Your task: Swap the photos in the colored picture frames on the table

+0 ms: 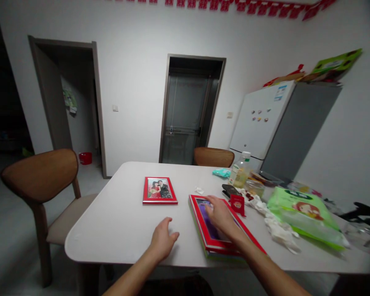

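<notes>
My left hand hovers over the near part of the white table, fingers apart and holding nothing. To its right, my right hand rests over the top of a stack of larger red-edged frames, its fingers spread across a purple picture; its grip on the frame cannot be made out. A small red photo frame showing a couple lies flat beyond my left hand. Just right of the stack sits a small red packet.
On the table's right side are a bottle, a black phone, a green tissue pack, crumpled tissues and a teal packet. Wooden chairs stand at the left and far side.
</notes>
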The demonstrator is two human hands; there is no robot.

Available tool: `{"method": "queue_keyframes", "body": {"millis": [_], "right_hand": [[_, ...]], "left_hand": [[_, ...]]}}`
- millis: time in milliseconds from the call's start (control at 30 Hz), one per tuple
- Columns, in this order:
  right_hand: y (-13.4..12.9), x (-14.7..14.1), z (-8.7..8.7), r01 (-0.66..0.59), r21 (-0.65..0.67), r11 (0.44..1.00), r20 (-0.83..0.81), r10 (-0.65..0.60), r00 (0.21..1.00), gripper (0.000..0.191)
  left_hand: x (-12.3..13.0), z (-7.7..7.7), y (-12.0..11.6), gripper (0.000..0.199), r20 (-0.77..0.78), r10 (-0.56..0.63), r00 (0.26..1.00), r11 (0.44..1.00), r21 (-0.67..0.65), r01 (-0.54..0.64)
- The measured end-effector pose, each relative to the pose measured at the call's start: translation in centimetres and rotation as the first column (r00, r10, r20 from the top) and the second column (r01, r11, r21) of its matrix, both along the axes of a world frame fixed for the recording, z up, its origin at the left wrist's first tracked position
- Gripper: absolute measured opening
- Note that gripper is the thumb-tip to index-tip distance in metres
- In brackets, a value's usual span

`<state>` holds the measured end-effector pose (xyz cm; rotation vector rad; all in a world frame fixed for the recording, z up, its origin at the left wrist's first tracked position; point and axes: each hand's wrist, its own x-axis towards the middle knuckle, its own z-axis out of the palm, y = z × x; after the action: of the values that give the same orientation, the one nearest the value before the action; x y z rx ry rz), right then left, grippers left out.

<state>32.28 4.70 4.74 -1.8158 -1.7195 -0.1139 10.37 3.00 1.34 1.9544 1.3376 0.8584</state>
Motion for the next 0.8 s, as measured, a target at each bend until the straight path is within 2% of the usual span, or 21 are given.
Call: {"method": "queue_keyframes", "body": {"millis": [67, 133, 233, 333, 400, 500, 567, 633, 700, 733, 800], "right_hand": [[1.2, -5.3, -0.1, -0.219, -0.064, 0.974, 0.044, 0.222, 0.974, 0.038], [2.7, -9.8, -0.6, -0.316, -0.164, 0.934, 0.084, 0.332, 0.939, 0.039], [5.5, -13.6, -1.6, -0.291, -0.225, 0.93, 0.093, 0.318, 0.944, 0.041], [7.5, -14.3, -2.5, -0.228, -0.27, 0.936, 0.091, 0.26, 0.961, 0.047], [7.8, -14.3, -3.0, -0.205, -0.284, 0.937, 0.088, 0.238, 0.967, 0.048], [6.2, -14.5, -3.8, -0.212, -0.277, 0.937, 0.076, 0.242, 0.967, 0.042], [3.9, -14.6, -4.3, -0.248, -0.257, 0.934, 0.046, 0.269, 0.962, 0.041], [1.2, -14.3, -4.7, -0.328, -0.202, 0.923, -0.056, 0.324, 0.944, 0.041], [-1.3, -13.7, -4.7, -0.435, -0.122, 0.892, -0.265, 0.393, 0.881, 0.04], [-2.4, -13.3, -4.6, -0.472, -0.083, 0.878, -0.396, 0.405, 0.824, 0.04], [-3.7, -12.4, -4.0, -0.483, -0.025, 0.875, -0.611, 0.369, 0.701, 0.042]], "left_hand": [[-1.3, -0.4, 0.5, 0.046, -0.036, 0.032, 0.999, 0.999, 0.031, -0.031], [-2.4, -0.9, 0.6, 0.048, -0.073, 0.053, 0.996, 0.997, 0.063, -0.049], [-3.9, -1.3, 0.6, 0.049, -0.127, 0.079, 0.989, 0.992, 0.106, -0.066], [-5.1, -1.4, 0.8, 0.048, -0.17, 0.105, 0.98, 0.986, 0.146, -0.081], [-5.6, -1.3, 1.0, 0.047, -0.19, 0.116, 0.975, 0.981, 0.173, -0.083], [-5.9, -1.0, 1.2, 0.049, -0.213, 0.107, 0.971, 0.975, 0.213, -0.061], [-5.9, -0.9, 0.9, 0.054, -0.224, 0.088, 0.971, 0.972, 0.232, -0.035], [-5.9, -1.1, -0.1, 0.06, -0.261, 0.049, 0.964, 0.969, 0.247, 0.017], [-5.7, -1.4, -1.4, 0.067, -0.329, -0.016, 0.944, 0.964, 0.244, 0.102], [-5.4, -1.6, -2.1, 0.07, -0.366, -0.048, 0.93, 0.96, 0.241, 0.144], [-4.8, -2.0, -3.3, 0.074, -0.419, -0.065, 0.906, 0.954, 0.241, 0.18]]}}
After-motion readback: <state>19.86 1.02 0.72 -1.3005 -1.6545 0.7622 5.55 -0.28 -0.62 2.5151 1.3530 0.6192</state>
